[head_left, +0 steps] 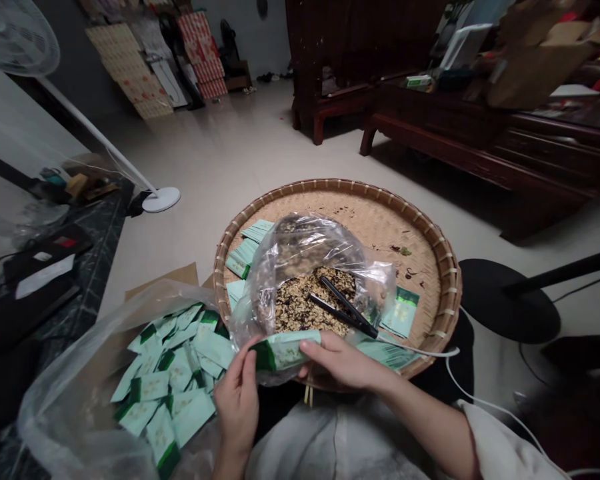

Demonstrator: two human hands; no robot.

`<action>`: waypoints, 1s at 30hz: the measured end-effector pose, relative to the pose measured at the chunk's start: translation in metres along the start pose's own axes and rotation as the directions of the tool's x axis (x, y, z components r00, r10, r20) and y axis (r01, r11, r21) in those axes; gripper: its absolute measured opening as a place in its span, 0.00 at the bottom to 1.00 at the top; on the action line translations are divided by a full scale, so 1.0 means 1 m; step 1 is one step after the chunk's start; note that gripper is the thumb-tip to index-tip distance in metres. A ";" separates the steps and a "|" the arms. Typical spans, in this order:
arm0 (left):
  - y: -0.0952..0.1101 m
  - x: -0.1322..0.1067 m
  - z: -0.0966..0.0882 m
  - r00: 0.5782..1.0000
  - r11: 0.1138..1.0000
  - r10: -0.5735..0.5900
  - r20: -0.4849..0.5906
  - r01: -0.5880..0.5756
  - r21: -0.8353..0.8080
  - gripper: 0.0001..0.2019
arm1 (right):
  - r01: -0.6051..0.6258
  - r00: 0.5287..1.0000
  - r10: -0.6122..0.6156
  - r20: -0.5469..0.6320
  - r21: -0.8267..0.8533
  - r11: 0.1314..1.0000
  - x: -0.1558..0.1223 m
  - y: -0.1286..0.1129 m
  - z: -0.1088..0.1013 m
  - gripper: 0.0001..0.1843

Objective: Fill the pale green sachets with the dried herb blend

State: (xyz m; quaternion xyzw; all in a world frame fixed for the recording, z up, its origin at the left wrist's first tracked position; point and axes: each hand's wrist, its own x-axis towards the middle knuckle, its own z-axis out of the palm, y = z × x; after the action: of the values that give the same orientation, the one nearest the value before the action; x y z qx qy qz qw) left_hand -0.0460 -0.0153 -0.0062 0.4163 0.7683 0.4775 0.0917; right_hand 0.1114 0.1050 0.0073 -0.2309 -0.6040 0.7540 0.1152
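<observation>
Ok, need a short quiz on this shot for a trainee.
1. What do the left hand and right hand hold between them?
2. True or false: the black tongs lie on the speckled mix in the clear bag on the round woven tray.
3. Where does the loose pile of sachets lie?
A. On crumpled plastic left of the tray
B. On the fan's base
C. On the wooden bench

Key: 1. One green sachet. 2. True. 3. A.
</observation>
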 end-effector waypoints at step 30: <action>0.002 0.019 -0.004 0.987 0.973 0.062 0.150 -0.027 -0.230 0.22 | 0.043 0.997 -0.072 0.008 -0.860 0.509 0.025 0.003 -0.044 0.44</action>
State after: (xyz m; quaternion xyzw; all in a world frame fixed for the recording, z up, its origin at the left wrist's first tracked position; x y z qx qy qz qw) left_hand -0.0593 -0.0044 0.0021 0.4563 0.6895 0.5301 0.1878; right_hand 0.1114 0.1534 -0.0086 -0.2485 -0.9034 0.3490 0.0196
